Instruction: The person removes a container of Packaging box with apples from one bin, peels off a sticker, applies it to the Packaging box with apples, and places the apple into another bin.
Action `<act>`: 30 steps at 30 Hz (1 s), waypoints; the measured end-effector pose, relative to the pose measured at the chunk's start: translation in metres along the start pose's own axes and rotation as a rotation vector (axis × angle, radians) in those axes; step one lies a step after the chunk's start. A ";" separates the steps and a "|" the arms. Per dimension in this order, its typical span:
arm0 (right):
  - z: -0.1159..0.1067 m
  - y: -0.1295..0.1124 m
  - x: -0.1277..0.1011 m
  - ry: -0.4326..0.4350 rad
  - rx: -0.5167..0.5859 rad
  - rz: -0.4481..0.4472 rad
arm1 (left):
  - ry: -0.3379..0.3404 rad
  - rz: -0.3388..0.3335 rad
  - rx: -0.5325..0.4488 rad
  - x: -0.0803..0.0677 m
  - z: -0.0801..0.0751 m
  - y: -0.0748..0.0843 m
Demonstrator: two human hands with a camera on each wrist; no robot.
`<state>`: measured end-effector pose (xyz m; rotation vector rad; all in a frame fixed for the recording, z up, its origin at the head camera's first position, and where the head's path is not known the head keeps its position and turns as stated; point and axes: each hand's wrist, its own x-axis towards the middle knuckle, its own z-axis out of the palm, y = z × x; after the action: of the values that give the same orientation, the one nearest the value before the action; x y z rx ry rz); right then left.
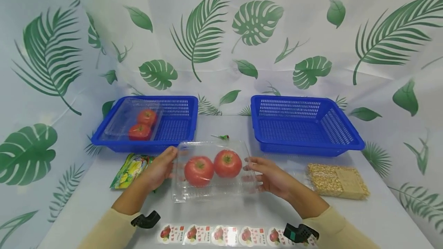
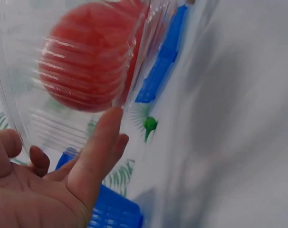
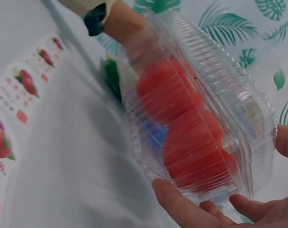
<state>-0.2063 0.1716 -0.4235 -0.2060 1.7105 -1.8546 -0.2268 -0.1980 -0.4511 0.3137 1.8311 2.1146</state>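
A clear plastic clamshell box (image 1: 214, 193) is held above the table between both hands, its lid down. Two red apples, a left one (image 1: 199, 171) and a right one (image 1: 227, 163), lie side by side inside. My left hand (image 1: 160, 171) grips the box's left end, thumb at the upper edge and fingers below. At the opposite end, my right hand (image 1: 271, 175) holds it between thumb and fingers, as the right wrist view shows. Beneath, a row of apple-printed stickers (image 1: 219, 235) lies along the table's front.
A blue basket (image 1: 176, 147) at the back left contains another clear box (image 1: 115, 124) with two apples. A second blue basket (image 1: 308, 150) stands back right. A green-yellow packet (image 1: 126, 174), a small green item (image 1: 224, 137) and a bag of yellowish kernels (image 1: 328, 178) lie on the table.
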 end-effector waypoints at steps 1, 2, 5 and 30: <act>-0.001 0.002 -0.002 0.009 0.001 -0.001 | 0.022 -0.013 0.013 0.001 0.003 -0.003; -0.001 0.004 -0.003 0.020 0.003 -0.002 | 0.045 -0.028 0.024 0.002 0.006 -0.005; -0.004 0.009 -0.009 0.050 0.005 -0.008 | 0.101 -0.077 0.047 0.007 0.014 -0.013; -0.021 0.034 -0.020 0.209 0.043 -0.041 | 0.169 -0.151 0.216 0.030 0.047 -0.016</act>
<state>-0.1898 0.2007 -0.4530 -0.0309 1.8137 -2.0005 -0.2356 -0.1415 -0.4608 0.0447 2.1130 1.8960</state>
